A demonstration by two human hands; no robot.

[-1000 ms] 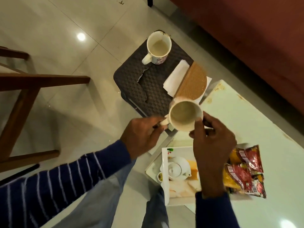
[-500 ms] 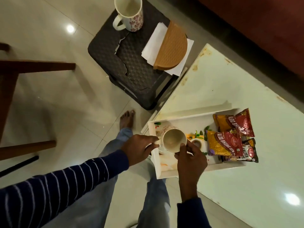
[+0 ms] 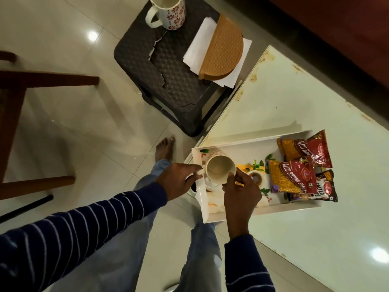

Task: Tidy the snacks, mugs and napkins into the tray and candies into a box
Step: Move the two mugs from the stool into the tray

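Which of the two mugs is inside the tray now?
The mug held by both hands, at the tray's left end. The other mug stands on the dark stool.

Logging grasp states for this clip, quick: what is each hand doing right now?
Left hand: closed on the handle of the mug, over the tray.
Right hand: fingers on the same mug's rim and side, holding it.

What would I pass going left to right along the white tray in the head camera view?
Left hand on the handle → mug held over the tray's left end → right hand on its rim → snack packets piled at the right end.
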